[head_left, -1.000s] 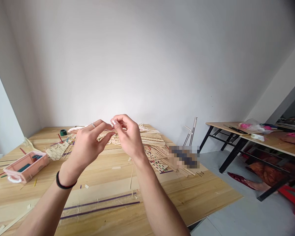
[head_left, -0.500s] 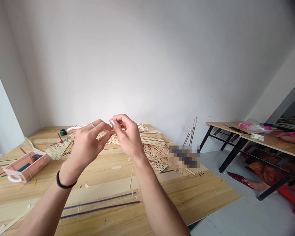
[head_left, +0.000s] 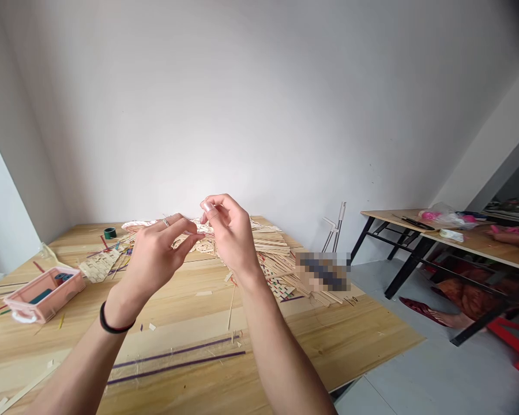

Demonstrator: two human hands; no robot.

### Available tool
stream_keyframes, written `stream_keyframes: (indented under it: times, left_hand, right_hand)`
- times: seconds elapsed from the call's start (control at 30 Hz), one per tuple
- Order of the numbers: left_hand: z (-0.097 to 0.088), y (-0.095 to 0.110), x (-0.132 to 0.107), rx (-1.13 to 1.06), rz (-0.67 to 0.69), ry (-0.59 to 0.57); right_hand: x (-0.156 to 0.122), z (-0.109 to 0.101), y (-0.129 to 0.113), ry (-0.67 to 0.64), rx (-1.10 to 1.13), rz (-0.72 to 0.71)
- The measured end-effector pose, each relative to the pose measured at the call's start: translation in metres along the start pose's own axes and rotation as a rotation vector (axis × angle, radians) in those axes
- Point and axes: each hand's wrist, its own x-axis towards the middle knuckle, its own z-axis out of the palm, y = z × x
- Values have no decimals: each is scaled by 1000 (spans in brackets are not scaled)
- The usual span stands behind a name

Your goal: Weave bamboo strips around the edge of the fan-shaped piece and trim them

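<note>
My left hand (head_left: 158,251) is raised over the table, its thumb and index finger pinched together at the tips. Just to the right, my right hand (head_left: 232,239) is closed with thumb against fingertips. Whatever lies between the fingers is too small and thin to make out. A small gap separates the two hands' fingertips. Behind them lies a heap of pale flat strips (head_left: 270,242), partly hidden by my hands. Nearer me, two dark purple strips (head_left: 177,367) lie side by side on the wooden table (head_left: 190,320).
To the left stand a pink basket (head_left: 47,297) with blue things inside, a woven piece (head_left: 99,264) and a green tape roll (head_left: 109,233). A colour-flecked woven piece (head_left: 279,287) lies right. Another table (head_left: 471,245) stands beyond, with a person's hand and foot at far right.
My right hand has shifted slightly right and up, away from my left hand, widening the gap between their fingertips. The left hand stays nearly in place, still pinching.
</note>
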Motion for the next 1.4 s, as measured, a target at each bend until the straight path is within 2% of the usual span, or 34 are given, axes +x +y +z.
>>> stream_keyframes:
  times: [0.57,0.7,0.97,1.4]
  left_hand:
    - [-3,0,2,-22,-20,1]
    - [-3,-1,1,-25,-34,-2]
    - [-2,-1,1,-48,-49,-25]
    - [-1,-4,0,-141,-105,-48]
  right_hand:
    - [5,-18,-5,188,56,-135]
    - [7,-25,-6,241,25,-149]
    - [9,-33,-6,319,143,-179]
    - [15,-38,0,422,107,-208]
